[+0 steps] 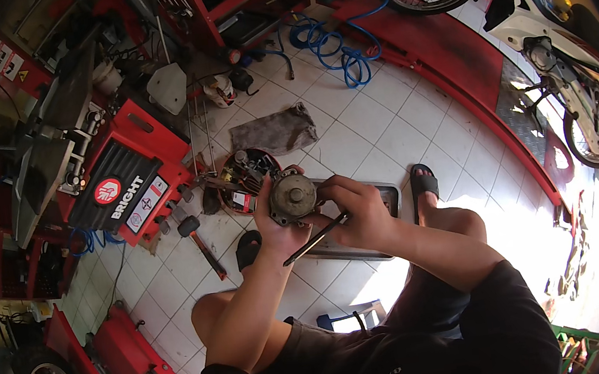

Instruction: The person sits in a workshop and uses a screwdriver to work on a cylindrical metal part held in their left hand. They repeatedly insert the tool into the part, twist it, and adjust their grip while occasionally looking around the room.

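My left hand (pixel 273 230) cups a round grey metal engine part (pixel 292 198) from below, holding it up in front of me. My right hand (pixel 360 213) touches the part's right side with its fingertips and grips a thin dark rod-shaped tool (pixel 314 239) that slants down to the left under both hands. Beneath the hands lies a dark metal tray (pixel 391 196) on the white tiled floor. Just beyond the part sits a round red basin (pixel 244 183) filled with small parts.
A grey rag (pixel 276 132) lies on the tiles ahead. A red machine (pixel 127 191) stands at the left, a screwdriver (pixel 207 254) beside it. A coiled blue hose (pixel 332 45) and a red ramp with a motorcycle (pixel 564 69) are at the right. My sandalled feet (pixel 424 184) flank the tray.
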`<state>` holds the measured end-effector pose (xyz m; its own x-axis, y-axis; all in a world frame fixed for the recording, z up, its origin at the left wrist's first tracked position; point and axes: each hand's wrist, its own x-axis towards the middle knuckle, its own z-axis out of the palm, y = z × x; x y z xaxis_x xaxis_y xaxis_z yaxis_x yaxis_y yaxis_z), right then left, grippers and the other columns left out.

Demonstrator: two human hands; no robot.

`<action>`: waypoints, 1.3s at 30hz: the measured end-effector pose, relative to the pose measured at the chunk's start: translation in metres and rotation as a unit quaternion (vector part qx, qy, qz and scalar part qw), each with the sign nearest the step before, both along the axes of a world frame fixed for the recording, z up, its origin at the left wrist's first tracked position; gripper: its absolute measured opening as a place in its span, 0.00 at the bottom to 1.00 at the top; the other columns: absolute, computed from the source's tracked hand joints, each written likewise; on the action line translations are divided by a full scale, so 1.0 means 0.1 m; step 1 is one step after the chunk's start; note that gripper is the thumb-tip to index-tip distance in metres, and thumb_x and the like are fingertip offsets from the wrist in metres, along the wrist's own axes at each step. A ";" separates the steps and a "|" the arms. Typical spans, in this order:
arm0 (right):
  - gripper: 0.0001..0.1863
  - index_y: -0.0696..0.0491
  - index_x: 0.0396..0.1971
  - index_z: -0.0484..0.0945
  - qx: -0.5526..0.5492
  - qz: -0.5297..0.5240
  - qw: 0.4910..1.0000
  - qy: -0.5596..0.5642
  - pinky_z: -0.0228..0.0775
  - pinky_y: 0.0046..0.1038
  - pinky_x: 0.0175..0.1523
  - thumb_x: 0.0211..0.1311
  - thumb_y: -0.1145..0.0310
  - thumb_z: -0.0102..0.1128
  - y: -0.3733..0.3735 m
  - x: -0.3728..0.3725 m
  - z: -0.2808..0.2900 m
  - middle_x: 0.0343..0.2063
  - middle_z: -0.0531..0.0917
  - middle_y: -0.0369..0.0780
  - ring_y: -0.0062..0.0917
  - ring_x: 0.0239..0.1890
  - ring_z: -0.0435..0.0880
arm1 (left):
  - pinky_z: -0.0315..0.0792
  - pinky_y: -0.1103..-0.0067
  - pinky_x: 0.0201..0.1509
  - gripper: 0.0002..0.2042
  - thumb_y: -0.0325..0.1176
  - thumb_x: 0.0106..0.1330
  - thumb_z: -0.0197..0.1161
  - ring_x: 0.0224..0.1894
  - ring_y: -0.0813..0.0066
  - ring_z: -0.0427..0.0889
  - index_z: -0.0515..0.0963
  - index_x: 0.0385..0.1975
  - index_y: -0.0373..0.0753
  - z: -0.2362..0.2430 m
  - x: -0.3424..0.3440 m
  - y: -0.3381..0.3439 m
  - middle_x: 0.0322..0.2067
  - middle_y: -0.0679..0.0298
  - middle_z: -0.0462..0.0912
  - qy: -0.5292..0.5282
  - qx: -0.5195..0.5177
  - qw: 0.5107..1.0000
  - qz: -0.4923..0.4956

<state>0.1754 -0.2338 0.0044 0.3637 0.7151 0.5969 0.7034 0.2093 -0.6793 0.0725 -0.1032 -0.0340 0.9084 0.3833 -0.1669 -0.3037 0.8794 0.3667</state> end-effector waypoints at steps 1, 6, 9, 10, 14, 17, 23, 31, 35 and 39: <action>0.16 0.57 0.35 0.80 0.009 0.001 1.000 0.003 0.73 0.27 0.25 0.46 0.73 0.77 0.00 0.00 0.00 0.31 0.82 0.41 0.28 0.21 0.81 | 0.75 0.74 0.38 0.25 0.56 0.72 0.48 0.38 0.69 0.83 0.74 0.51 0.40 0.01 0.01 -0.01 0.35 0.62 0.83 0.007 0.001 1.000 0.009; 0.16 0.56 0.35 0.80 -0.019 0.015 1.000 0.018 0.70 0.26 0.24 0.47 0.72 0.77 -0.03 0.01 -0.03 0.25 0.81 0.39 0.25 0.19 0.78 | 0.75 0.75 0.38 0.25 0.57 0.72 0.48 0.38 0.69 0.83 0.73 0.51 0.39 0.04 -0.02 0.01 0.35 0.62 0.83 0.004 -0.039 0.999 0.003; 0.16 0.56 0.36 0.81 -0.021 0.018 0.999 0.027 0.69 0.26 0.23 0.47 0.72 0.77 -0.01 0.03 -0.05 0.22 0.80 0.38 0.24 0.18 0.78 | 0.74 0.75 0.38 0.25 0.56 0.72 0.48 0.38 0.70 0.83 0.73 0.51 0.39 -0.03 -0.02 0.02 0.36 0.63 0.83 0.000 -0.033 0.999 0.003; 0.16 0.56 0.36 0.81 -0.021 0.018 0.999 0.031 0.69 0.26 0.23 0.47 0.72 0.77 -0.01 0.04 -0.05 0.20 0.79 0.37 0.24 0.18 0.77 | 0.74 0.75 0.38 0.25 0.56 0.71 0.48 0.38 0.70 0.83 0.73 0.52 0.40 -0.01 0.00 0.01 0.36 0.63 0.83 0.018 -0.046 0.999 0.011; 0.15 0.55 0.36 0.81 -0.036 0.013 0.998 0.046 0.68 0.26 0.23 0.48 0.71 0.76 -0.03 0.04 0.01 0.19 0.79 0.37 0.23 0.17 0.77 | 0.75 0.75 0.39 0.25 0.56 0.71 0.49 0.39 0.70 0.83 0.73 0.52 0.40 0.01 0.00 0.00 0.36 0.63 0.83 0.011 -0.040 0.999 -0.008; 0.15 0.55 0.37 0.81 -0.049 0.016 0.997 0.052 0.70 0.26 0.24 0.49 0.70 0.75 -0.05 0.03 0.00 0.21 0.80 0.38 0.25 0.18 0.78 | 0.76 0.74 0.40 0.25 0.56 0.71 0.49 0.39 0.70 0.83 0.73 0.51 0.39 -0.05 0.00 0.01 0.36 0.63 0.83 0.002 -0.028 1.000 -0.002; 0.14 0.54 0.39 0.81 -0.094 0.023 0.992 0.080 0.74 0.28 0.28 0.53 0.68 0.73 -0.08 0.05 0.02 0.25 0.83 0.39 0.27 0.21 0.81 | 0.76 0.73 0.40 0.25 0.56 0.71 0.50 0.39 0.70 0.83 0.73 0.52 0.40 0.00 0.03 0.00 0.36 0.64 0.83 0.021 -0.054 0.998 0.006; 0.16 0.54 0.40 0.80 -0.112 0.015 0.991 0.075 0.75 0.26 0.28 0.52 0.68 0.73 -0.10 0.04 0.04 0.25 0.84 0.38 0.24 0.20 0.81 | 0.77 0.73 0.39 0.25 0.57 0.71 0.50 0.38 0.70 0.83 0.74 0.51 0.40 0.05 0.03 -0.03 0.37 0.64 0.83 -0.003 -0.038 0.999 -0.006; 0.15 0.54 0.39 0.80 -0.094 0.028 0.993 0.070 0.74 0.26 0.28 0.52 0.68 0.73 -0.11 0.05 0.03 0.25 0.83 0.38 0.24 0.20 0.82 | 0.76 0.72 0.39 0.26 0.57 0.72 0.49 0.38 0.68 0.83 0.74 0.51 0.39 0.06 0.03 -0.04 0.37 0.62 0.83 0.023 -0.073 0.997 0.005; 0.15 0.54 0.38 0.80 -0.100 0.030 0.992 0.071 0.74 0.27 0.28 0.51 0.68 0.73 -0.09 0.06 0.05 0.24 0.83 0.38 0.25 0.20 0.82 | 0.76 0.73 0.40 0.26 0.57 0.72 0.47 0.38 0.67 0.83 0.73 0.52 0.39 0.03 0.02 -0.02 0.37 0.61 0.83 -0.001 -0.082 0.997 0.000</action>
<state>0.1816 -0.2432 0.0093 0.3866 0.8370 0.3872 0.5884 0.0994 -0.8024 0.0750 -0.1056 -0.0312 0.9087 0.3508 -0.2262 -0.3041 0.9276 0.2170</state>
